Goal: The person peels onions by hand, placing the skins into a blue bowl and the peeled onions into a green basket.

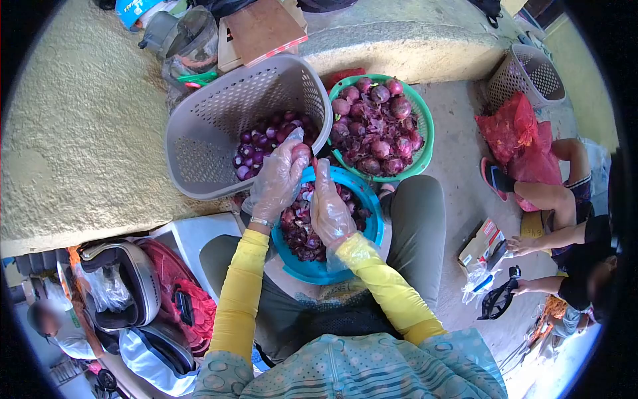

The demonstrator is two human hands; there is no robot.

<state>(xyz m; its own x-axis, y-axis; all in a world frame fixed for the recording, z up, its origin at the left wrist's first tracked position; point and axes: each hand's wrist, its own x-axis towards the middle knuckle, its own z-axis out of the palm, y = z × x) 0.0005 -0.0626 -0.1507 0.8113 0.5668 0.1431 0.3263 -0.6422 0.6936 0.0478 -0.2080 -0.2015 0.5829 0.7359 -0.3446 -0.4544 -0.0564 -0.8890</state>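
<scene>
My left hand [279, 174], in a clear plastic glove, is closed around a red onion [301, 153]. Close beside it, my gloved right hand [330, 207] has its fingers pressed together; a small red bit shows at its fingertips, but what it holds is mostly hidden. Below both hands is a blue basin [379, 233] of onion skins [302, 233]. In the grey perforated basket [219, 126] ahead lie several peeled purple onions [256, 147]. A green basket [428, 133] to its right holds unpeeled red onions [380, 149] and loose skins.
A raised concrete ledge [86, 133] runs along the left and front. Helmets [126, 282] and a red bag [196, 309] lie at left. On the right, another person sits near a red mesh sack [518, 143] and a second basket [525, 76], holding a black object [498, 299].
</scene>
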